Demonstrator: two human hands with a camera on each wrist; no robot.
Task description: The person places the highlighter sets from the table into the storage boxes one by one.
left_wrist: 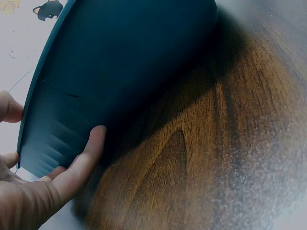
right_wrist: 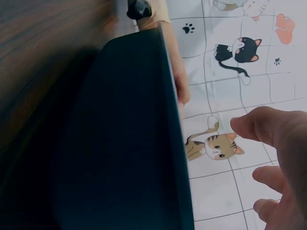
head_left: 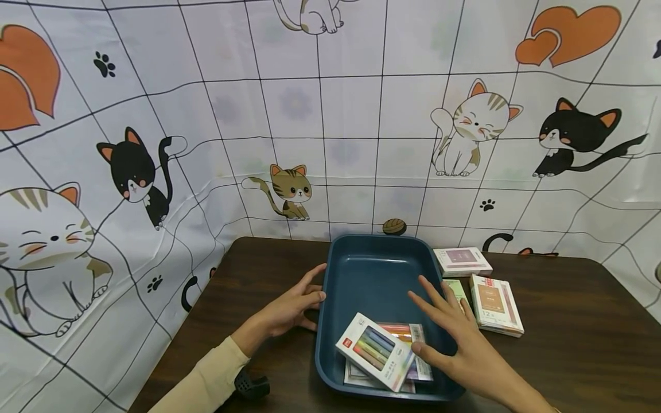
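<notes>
A dark blue plastic tray [head_left: 382, 258] rests on the table. My left hand [head_left: 291, 304] touches its left side, fingertips at the rim and one finger against the outer wall [left_wrist: 62, 115] in the left wrist view. Over the tray's right side hovers my right hand [head_left: 459, 338], its fingers spread and holding nothing. Inside the tray's near end, a white box of coloured pens [head_left: 376, 351] lies tilted across other flat packs. One is a clear pack of orange and red pens [head_left: 400, 330], partly covered.
Right of the tray on the brown wooden table [head_left: 568, 321] lie a white box with a pinkish label [head_left: 463, 261], a white box with an orange label [head_left: 496, 304] and a green pack [head_left: 457, 289], partly hidden by my right hand. A cat-patterned sheet [head_left: 351, 115] hangs behind.
</notes>
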